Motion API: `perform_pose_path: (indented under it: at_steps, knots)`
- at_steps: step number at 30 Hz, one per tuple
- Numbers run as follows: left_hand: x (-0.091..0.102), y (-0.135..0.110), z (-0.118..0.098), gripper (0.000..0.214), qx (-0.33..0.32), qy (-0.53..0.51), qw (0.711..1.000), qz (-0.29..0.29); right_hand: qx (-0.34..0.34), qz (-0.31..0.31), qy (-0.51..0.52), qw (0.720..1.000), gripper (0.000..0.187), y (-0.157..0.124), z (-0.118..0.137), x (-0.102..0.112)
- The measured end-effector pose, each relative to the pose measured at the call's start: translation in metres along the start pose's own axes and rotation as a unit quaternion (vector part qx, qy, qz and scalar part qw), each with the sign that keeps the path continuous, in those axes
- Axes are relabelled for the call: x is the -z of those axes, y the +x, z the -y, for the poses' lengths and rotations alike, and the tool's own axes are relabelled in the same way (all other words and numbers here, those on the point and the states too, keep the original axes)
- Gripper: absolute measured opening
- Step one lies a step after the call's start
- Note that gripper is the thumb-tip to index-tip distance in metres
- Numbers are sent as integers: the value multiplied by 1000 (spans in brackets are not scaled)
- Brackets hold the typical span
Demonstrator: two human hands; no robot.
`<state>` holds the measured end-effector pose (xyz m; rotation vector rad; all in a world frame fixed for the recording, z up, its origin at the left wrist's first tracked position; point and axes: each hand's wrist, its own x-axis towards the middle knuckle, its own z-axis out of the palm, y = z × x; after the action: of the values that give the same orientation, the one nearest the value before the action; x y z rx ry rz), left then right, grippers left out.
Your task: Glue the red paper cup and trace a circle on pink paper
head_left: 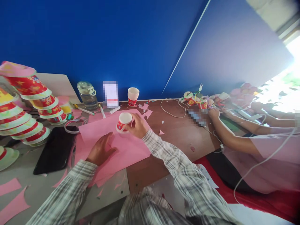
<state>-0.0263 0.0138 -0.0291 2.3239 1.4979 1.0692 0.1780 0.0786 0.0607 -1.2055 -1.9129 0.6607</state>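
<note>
My right hand (138, 125) is closed around a small red and white paper cup (123, 122), held tilted just above a large pink paper sheet (127, 150). My left hand (101, 150) lies flat on that sheet, fingers stretched out, a little below and left of the cup. Both my sleeves are grey checked cloth.
Stacks of red paper cups (25, 109) stand at the left beside a black tablet (55, 150). A glass jar (87, 94), another cup (133, 96), pens and pink scraps sit by the blue wall. A person in pink (264, 156) works at the right, with white cables nearby.
</note>
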Motion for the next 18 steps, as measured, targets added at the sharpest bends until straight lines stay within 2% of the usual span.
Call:
perform_pose_path:
  at_steps: [2, 5, 9, 12, 18]
  knots:
    - [-1, 0, 0, 67, -17, 13, 1000, 4, -7, -28, -11, 1000, 49, 20, -7, 9]
    - [-2, 0, 0, 58, -45, 20, 999, 4, -53, -26, -19, 998, 47, 42, -16, 9]
    - [-2, -1, 1, 46, -83, 41, 994, 52, -62, -18, -30, 997, 54, 56, -22, -7]
    - [-1, -3, 1, 42, -91, 54, 990, 94, -80, -17, -39, 996, 51, 70, -29, -20]
    - [4, -8, -5, 40, -119, 48, 983, 130, -140, -18, -63, 988, 47, 107, -45, -36]
